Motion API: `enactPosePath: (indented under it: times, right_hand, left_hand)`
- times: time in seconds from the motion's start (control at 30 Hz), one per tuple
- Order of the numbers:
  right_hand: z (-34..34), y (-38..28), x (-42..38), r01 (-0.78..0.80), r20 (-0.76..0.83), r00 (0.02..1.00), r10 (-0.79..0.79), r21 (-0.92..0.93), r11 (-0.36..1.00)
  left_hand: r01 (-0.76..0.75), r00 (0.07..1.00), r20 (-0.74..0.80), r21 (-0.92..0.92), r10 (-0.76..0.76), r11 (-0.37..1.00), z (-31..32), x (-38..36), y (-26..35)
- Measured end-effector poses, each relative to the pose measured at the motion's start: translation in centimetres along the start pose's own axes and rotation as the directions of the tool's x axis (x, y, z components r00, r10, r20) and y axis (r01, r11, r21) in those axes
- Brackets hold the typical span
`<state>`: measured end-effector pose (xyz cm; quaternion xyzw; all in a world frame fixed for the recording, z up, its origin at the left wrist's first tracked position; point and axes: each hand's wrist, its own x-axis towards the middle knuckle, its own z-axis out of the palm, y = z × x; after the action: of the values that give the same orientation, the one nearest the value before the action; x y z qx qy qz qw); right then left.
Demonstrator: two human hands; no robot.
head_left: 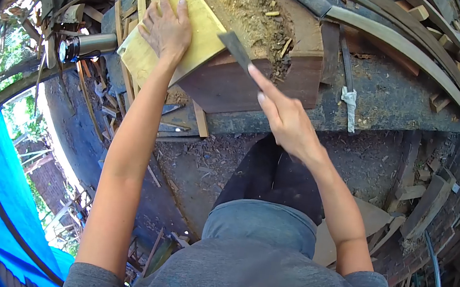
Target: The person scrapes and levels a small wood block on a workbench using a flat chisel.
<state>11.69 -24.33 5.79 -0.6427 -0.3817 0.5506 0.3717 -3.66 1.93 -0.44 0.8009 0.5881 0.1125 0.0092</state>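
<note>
1. A right hand [290, 122] closes its fingers around a flat, dark metal blade [234, 50], the tip at the right corner of a yellow wooden block [197, 33].
2. A left hand [169, 31] lies open, fingers slightly spread, on the block's smooth face, near the bench's [384, 102] left end.
3. Beside the block, a smooth reddish-brown slab [231, 89] reaches the bench's near edge.
4. Left of the block sits a metal cylindrical flashlight [95, 45]; curved wood strips [411, 50] sweep toward the bench's right end.
</note>
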Motion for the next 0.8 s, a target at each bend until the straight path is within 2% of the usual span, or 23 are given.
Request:
enactPosePath:
  times: [0.07, 0.13, 0.17, 0.27, 0.3, 0.4, 0.53, 0.6, 0.67, 0.73, 0.8]
  right_hand:
    - [0.3, -0.3, 1.6, 0.027, -0.017, 1.0, -0.027, 0.047, 0.999]
    - [0.2, -1.2, 4.0, 0.047, -0.02, 0.999, -0.047, -0.015, 0.999]
    - [-0.1, -1.8, 3.7, -0.021, 0.027, 0.999, 0.021, 0.024, 0.999]
    - [-0.6, -1.1, 0.4, -0.035, 0.018, 0.999, 0.035, 0.022, 0.999]
    - [-0.1, -1.4, 0.1, 0.019, -0.016, 1.0, -0.019, -0.042, 0.999]
    - [-0.8, -2.8, 2.1, -0.048, 0.043, 0.998, 0.049, -0.04, 0.998]
    - [-0.4, -3.3, 4.9, 0.024, 0.007, 1.0, -0.024, -0.012, 1.0]
    - [-1.3, -3.4, 2.0, -0.121, 0.089, 0.988, 0.125, -0.054, 0.991]
    - [-1.0, -2.3, 1.3, -0.033, 0.035, 0.999, 0.034, -0.012, 0.999]
    - [-1.8, -3.9, 2.5, -0.161, 0.145, 0.977, 0.156, 0.023, 0.987]
    - [-1.2, -3.4, 4.3, -0.103, 0.106, 0.99, 0.096, 0.058, 0.993]
  left_hand:
    - [-0.004, 1.0, 0.025, 0.002, 0.004, 1.0, -0.1, -0.7, -0.1]
    - [-0.01, 1.0, 0.022, 0.001, 0.01, 1.0, -0.3, -0.5, 0.0]
    - [-0.016, 1.0, 0.018, 0.001, 0.016, 1.0, -0.3, -0.4, 0.2]
    - [0.02, 1.0, -0.003, -0.005, -0.02, 1.0, -0.1, -0.4, 0.2]
    - [0.007, 1.0, 0.001, 0.0, -0.007, 1.0, -0.1, -0.3, 0.2]
    - [-0.003, 1.0, 0.012, 0.003, 0.003, 1.0, -0.3, -0.9, 0.2]
    - [0.023, 1.0, 0.003, -0.003, -0.023, 1.0, -0.3, -0.7, 0.5]
    - [0.02, 1.0, 0.01, -0.006, -0.02, 1.0, -0.2, -0.6, 0.4]
    - [0.014, 0.999, 0.032, 0.007, -0.015, 1.0, -0.3, -0.7, 0.3]
    - [0.018, 0.999, 0.049, 0.001, -0.018, 1.0, -0.5, -1.0, 0.4]
    - [0.007, 0.999, 0.045, -0.003, -0.007, 1.0, -0.7, -0.7, 0.7]
